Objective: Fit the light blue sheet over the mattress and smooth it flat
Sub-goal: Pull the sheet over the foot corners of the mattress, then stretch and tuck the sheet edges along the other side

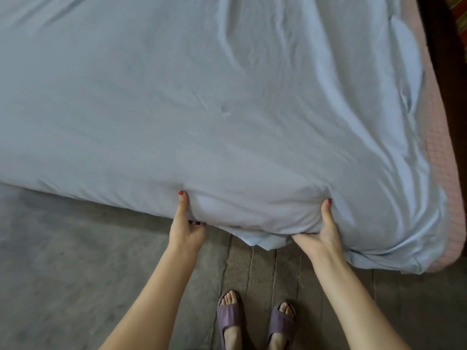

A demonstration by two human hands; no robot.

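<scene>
The light blue sheet is lying over the top of the mattress and is hanging down its near side. Two bare hands are holding that near edge.

The left hand is pinching the sheet. Its thumb is lying on top of the cloth and its other fingers are curling in under the edge, so the cloth is caught between them. The right hand is doing the same thing a little way off to the side, with its thumb up on the cloth and its fingers tucked below. Both thumbs are showing red nails.

Between the two hands the sheet is puffing up into a soft bump. Just under that bump, a loose corner of the cloth is poking down toward the floor.

Out past the right hand, the sheet is bunching into long folds around the corner of the bed. There a strip of the pink mattress is showing beside the blue cloth. Out past the left hand, the sheet is lying much flatter, with only small creases.

Below the hands, two feet in purple slippers are standing on the grey floor, close to the bed.
</scene>
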